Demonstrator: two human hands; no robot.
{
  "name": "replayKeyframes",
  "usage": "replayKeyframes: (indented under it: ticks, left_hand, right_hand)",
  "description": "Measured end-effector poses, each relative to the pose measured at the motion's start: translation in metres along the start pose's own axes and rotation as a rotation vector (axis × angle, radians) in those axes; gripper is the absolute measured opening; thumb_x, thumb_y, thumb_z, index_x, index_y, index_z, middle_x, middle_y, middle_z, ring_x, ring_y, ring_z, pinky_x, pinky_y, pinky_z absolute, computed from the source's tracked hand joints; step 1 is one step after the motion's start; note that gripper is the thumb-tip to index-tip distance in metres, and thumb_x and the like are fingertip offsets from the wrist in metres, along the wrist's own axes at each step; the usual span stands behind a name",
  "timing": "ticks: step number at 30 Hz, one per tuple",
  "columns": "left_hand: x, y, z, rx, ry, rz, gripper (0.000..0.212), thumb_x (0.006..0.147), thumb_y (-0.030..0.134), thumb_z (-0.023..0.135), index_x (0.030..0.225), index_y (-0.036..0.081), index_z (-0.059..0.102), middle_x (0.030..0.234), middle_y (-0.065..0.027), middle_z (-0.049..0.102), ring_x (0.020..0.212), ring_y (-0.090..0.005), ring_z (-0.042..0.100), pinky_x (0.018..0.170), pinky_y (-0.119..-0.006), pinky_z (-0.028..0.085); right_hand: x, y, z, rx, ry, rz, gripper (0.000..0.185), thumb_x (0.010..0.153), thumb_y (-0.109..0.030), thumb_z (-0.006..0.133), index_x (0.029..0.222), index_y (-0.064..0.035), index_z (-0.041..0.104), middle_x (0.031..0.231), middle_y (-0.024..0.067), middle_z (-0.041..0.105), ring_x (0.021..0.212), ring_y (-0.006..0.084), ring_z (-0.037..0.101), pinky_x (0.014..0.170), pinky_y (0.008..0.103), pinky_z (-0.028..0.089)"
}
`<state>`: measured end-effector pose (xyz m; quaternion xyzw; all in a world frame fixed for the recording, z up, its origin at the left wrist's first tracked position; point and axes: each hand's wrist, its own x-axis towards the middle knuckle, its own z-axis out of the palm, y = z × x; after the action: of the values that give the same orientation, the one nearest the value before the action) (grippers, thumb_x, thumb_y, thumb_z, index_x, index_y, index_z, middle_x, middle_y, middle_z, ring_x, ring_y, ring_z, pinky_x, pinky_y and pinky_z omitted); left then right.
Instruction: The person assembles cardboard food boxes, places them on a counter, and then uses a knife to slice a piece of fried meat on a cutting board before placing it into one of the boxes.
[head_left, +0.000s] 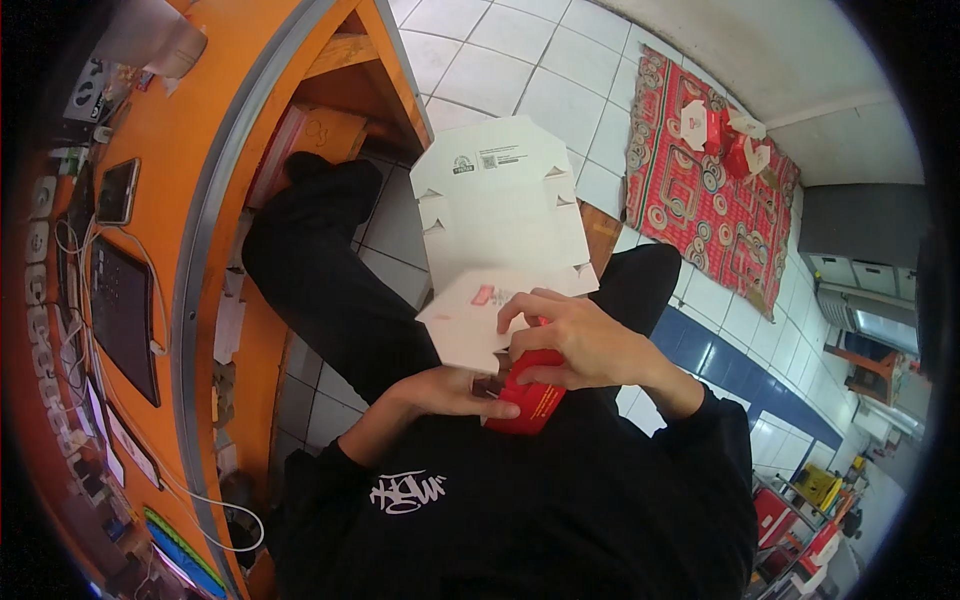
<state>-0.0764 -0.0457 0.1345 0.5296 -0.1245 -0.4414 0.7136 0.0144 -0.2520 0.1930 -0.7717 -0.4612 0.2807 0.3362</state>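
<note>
A partly folded carton (532, 397), red outside and white inside, is held close to my body between both hands. My left hand (450, 391) grips its near left side, thumb lying on the red wall. From the right, my right hand (570, 337) pinches the carton's red edge with thumb and curled fingers. The white lid flap (465, 319) stands out to the left and bears printing. Beyond it, an unfolded white cardboard blank (502, 210) with cut corner tabs lies over my lap, bearing print and a code. The carton's inside is mostly hidden.
An orange desk (217, 90) with a grey edge runs along the left, bearing a phone (118, 191), a dark tablet-like device (124, 319) and cables. Several red and white cartons (724, 139) sit on a patterned red mat (697, 202). A rack (787, 517) stands lower right.
</note>
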Motion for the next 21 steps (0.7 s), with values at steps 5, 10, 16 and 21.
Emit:
replayKeyframes:
  ticks: [5,10,16,21]
  left_hand:
    - [0.000,0.010,-0.005,-0.198,0.236,0.065,0.044,0.093,0.013,0.056,0.131,0.002,0.038,0.115,-0.0146,0.059,0.103,-0.0174,0.059,0.089,-0.031,0.048]
    - [0.021,0.029,-0.016,-0.357,0.393,0.287,0.055,0.093,0.025,0.057,0.135,0.003,0.030,0.116,-0.0185,0.058,0.104,-0.0187,0.059,0.089,-0.031,0.048]
    - [0.010,0.053,-0.042,-0.139,0.223,0.324,0.094,0.070,0.058,0.070,0.135,0.002,0.032,0.121,-0.0168,0.056,0.113,-0.0234,0.054,0.095,-0.037,0.043]
    - [0.015,0.039,-0.016,0.585,0.391,0.409,0.063,0.071,0.028,0.080,0.122,0.003,0.052,0.108,-0.0150,0.060,0.105,-0.0264,0.058,0.087,-0.036,0.045]
  right_hand:
    - [-0.005,-0.004,0.010,0.050,0.264,-0.006,0.043,0.066,-0.027,0.080,0.104,-0.0142,0.064,0.130,0.0097,0.046,0.111,0.0294,0.050,0.088,0.0406,0.045]
    - [0.003,0.001,0.040,-0.191,0.649,-0.133,0.064,0.059,-0.036,0.083,0.116,-0.0145,0.062,0.129,0.0100,0.050,0.119,0.0345,0.045,0.099,0.0586,0.030]
    - [-0.015,0.032,-0.003,0.341,1.300,0.033,0.034,0.076,-0.016,0.071,0.104,0.0023,0.064,0.104,0.0162,0.065,0.101,0.0265,0.061,0.090,0.0382,0.045]
    - [-0.010,0.080,-0.030,1.150,1.485,0.049,0.040,0.092,-0.020,0.056,0.121,0.0073,0.051,0.109,0.0148,0.062,0.097,0.0186,0.061,0.087,0.0301,0.047]
